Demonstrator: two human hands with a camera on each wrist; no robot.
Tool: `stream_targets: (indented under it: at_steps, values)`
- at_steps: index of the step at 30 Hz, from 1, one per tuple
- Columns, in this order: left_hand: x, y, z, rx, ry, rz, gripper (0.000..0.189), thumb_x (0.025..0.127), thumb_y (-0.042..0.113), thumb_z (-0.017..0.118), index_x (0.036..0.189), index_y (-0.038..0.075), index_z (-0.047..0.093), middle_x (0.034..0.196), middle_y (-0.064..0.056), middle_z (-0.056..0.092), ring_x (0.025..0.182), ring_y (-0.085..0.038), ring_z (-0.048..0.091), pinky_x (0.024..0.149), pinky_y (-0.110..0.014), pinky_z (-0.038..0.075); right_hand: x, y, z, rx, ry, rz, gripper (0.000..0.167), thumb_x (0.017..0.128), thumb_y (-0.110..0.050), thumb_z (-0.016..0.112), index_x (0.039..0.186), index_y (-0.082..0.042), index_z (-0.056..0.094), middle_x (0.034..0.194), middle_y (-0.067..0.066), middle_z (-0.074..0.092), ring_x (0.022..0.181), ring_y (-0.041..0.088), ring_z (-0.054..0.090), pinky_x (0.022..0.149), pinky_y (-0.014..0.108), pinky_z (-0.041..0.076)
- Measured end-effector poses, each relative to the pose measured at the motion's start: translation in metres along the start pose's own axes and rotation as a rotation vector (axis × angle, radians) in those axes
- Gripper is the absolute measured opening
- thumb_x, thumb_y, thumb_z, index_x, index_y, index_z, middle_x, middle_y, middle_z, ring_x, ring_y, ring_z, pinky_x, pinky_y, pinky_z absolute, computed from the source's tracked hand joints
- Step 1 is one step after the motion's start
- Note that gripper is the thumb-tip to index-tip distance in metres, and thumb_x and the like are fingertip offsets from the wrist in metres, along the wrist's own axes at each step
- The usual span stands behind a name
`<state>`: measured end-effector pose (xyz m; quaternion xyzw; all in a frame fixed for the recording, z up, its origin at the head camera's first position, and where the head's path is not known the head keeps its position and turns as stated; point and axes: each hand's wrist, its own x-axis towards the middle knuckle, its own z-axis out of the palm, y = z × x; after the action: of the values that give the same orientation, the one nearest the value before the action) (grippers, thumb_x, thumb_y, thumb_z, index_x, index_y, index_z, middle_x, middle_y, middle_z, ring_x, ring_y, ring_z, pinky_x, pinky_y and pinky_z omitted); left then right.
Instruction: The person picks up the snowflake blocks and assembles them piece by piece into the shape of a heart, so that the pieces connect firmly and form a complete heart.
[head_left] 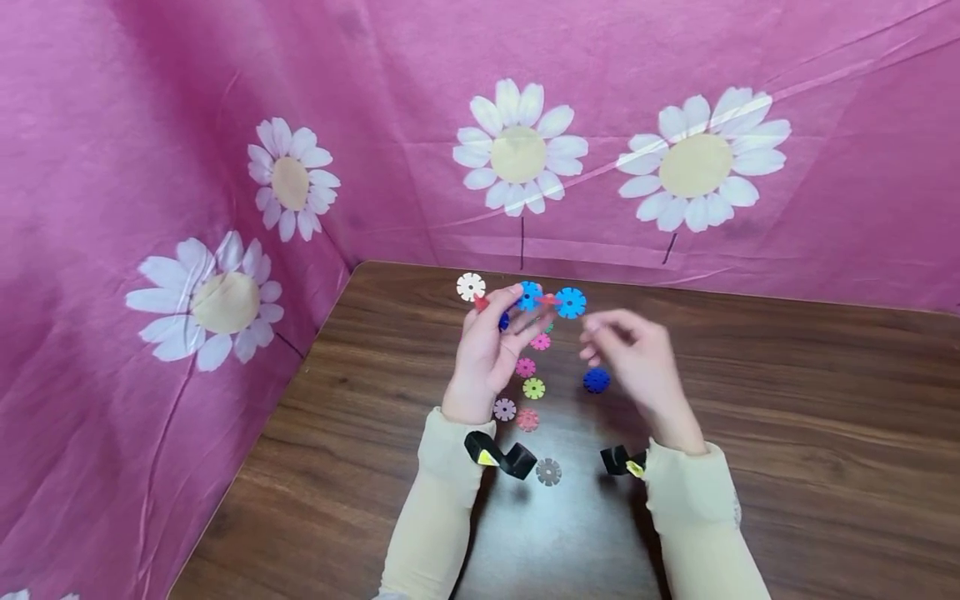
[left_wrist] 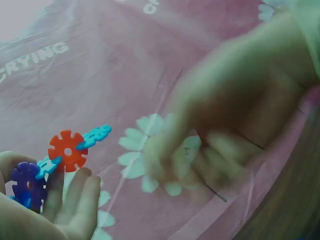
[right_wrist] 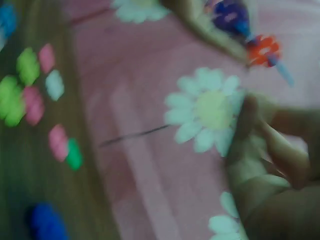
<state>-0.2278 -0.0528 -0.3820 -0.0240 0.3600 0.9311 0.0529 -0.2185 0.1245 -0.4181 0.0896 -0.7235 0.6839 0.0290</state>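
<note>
My left hand (head_left: pixel 480 358) holds up a chain of notched plastic discs, gripping it between thumb and fingers. In the head view a light blue disc (head_left: pixel 572 303) ends the chain on the right, and a white disc (head_left: pixel 471 287) shows on the left beyond the thumb. The left wrist view shows an orange-red disc (left_wrist: pixel 67 151) above the fingertips and a purple disc (left_wrist: pixel 29 187) partly behind the hand. To the right of the chain, apart from it, is my right hand (head_left: pixel 637 358), blurred, with loosely curled fingers and nothing visible between them.
Loose discs lie on the brown wooden table (head_left: pixel 337 417): a dark blue one (head_left: pixel 596 381) below the right hand, a lime one (head_left: pixel 534 388), a grey one (head_left: pixel 548 472) nearer, and several others. A pink flowered cloth (head_left: pixel 390 125) hangs behind and to the left.
</note>
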Motion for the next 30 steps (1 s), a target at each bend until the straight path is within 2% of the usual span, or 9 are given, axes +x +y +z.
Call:
stream_targets:
  at_steps: [3, 5, 7, 9, 11, 13, 17, 24, 30]
  values:
    - [0.001, 0.004, -0.002, -0.009, 0.061, -0.007, 0.025, 0.093, 0.008, 0.058, 0.071, 0.015, 0.063, 0.073, 0.002, 0.065, 0.083, -0.022, 0.073, 0.087, -0.042, 0.057, 0.005, 0.022, 0.014, -0.463, -0.268, 0.02, 0.025, 0.089, -0.014, 0.067, 0.109, 0.002, 0.066, 0.089, 0.01, 0.071, 0.073, 0.02, 0.068, 0.07, 0.033, 0.057]
    - [0.001, 0.005, -0.002, -0.019, 0.068, -0.014, 0.025, 0.094, 0.007, 0.057, 0.07, 0.015, 0.061, 0.073, 0.002, 0.064, 0.081, -0.02, 0.073, 0.081, -0.036, 0.058, 0.008, 0.034, 0.029, -0.665, -0.404, 0.036, 0.033, 0.087, -0.018, 0.07, 0.113, 0.002, 0.064, 0.098, 0.014, 0.068, 0.084, 0.026, 0.064, 0.079, 0.04, 0.055]
    - [0.001, 0.005, -0.002, -0.037, 0.059, -0.017, 0.026, 0.094, 0.006, 0.056, 0.07, 0.015, 0.06, 0.075, 0.002, 0.064, 0.079, -0.017, 0.072, 0.078, -0.031, 0.059, 0.012, 0.041, 0.042, -0.799, -0.467, 0.071, 0.043, 0.086, -0.02, 0.072, 0.119, 0.004, 0.06, 0.108, 0.018, 0.062, 0.095, 0.029, 0.059, 0.087, 0.047, 0.051]
    - [0.002, 0.005, -0.001, -0.047, 0.047, -0.01, 0.025, 0.094, 0.004, 0.056, 0.072, 0.014, 0.061, 0.079, 0.0, 0.067, 0.077, -0.014, 0.071, 0.077, -0.028, 0.059, 0.015, 0.044, 0.052, -0.885, -0.477, 0.119, 0.045, 0.085, -0.021, 0.073, 0.12, 0.003, 0.058, 0.112, 0.02, 0.056, 0.099, 0.031, 0.055, 0.09, 0.05, 0.049]
    - [0.002, 0.006, -0.001, -0.053, 0.04, -0.002, 0.024, 0.094, 0.004, 0.056, 0.073, 0.013, 0.062, 0.081, -0.001, 0.068, 0.076, -0.013, 0.07, 0.077, -0.026, 0.059, 0.018, 0.045, 0.059, -0.931, -0.479, 0.148, 0.04, 0.084, -0.017, 0.072, 0.116, 0.003, 0.059, 0.11, 0.02, 0.054, 0.097, 0.031, 0.055, 0.088, 0.049, 0.05]
    - [0.002, 0.006, -0.002, -0.051, 0.033, 0.007, 0.022, 0.094, 0.003, 0.055, 0.075, 0.012, 0.064, 0.083, -0.002, 0.068, 0.076, -0.012, 0.069, 0.077, -0.025, 0.058, 0.021, 0.043, 0.062, -0.958, -0.5, 0.147, 0.028, 0.082, -0.012, 0.071, 0.105, 0.001, 0.061, 0.104, 0.018, 0.054, 0.092, 0.029, 0.054, 0.084, 0.046, 0.052]
    - [0.002, 0.007, -0.002, -0.035, 0.029, 0.021, 0.022, 0.094, 0.003, 0.054, 0.078, 0.011, 0.066, 0.087, -0.003, 0.067, 0.078, -0.014, 0.069, 0.076, -0.024, 0.058, 0.024, 0.041, 0.062, -0.954, -0.549, 0.14, 0.013, 0.081, -0.009, 0.069, 0.087, -0.003, 0.06, 0.091, 0.012, 0.053, 0.086, 0.025, 0.049, 0.077, 0.04, 0.049]
    - [0.002, 0.007, -0.003, -0.033, 0.031, 0.024, 0.02, 0.094, 0.003, 0.055, 0.079, 0.01, 0.066, 0.087, -0.004, 0.067, 0.078, -0.016, 0.07, 0.074, -0.024, 0.058, 0.022, 0.038, 0.057, -0.965, -0.599, 0.163, 0.022, 0.078, -0.011, 0.077, 0.094, -0.005, 0.062, 0.092, 0.008, 0.056, 0.089, 0.023, 0.049, 0.081, 0.039, 0.05]
    - [0.002, 0.005, -0.003, -0.016, 0.036, 0.028, 0.021, 0.094, 0.003, 0.055, 0.077, 0.011, 0.064, 0.084, -0.002, 0.068, 0.078, -0.014, 0.07, 0.074, -0.025, 0.058, 0.023, 0.039, 0.053, -0.93, -0.625, 0.203, 0.024, 0.076, -0.011, 0.078, 0.089, -0.007, 0.058, 0.082, 0.005, 0.056, 0.078, 0.021, 0.05, 0.069, 0.033, 0.046]
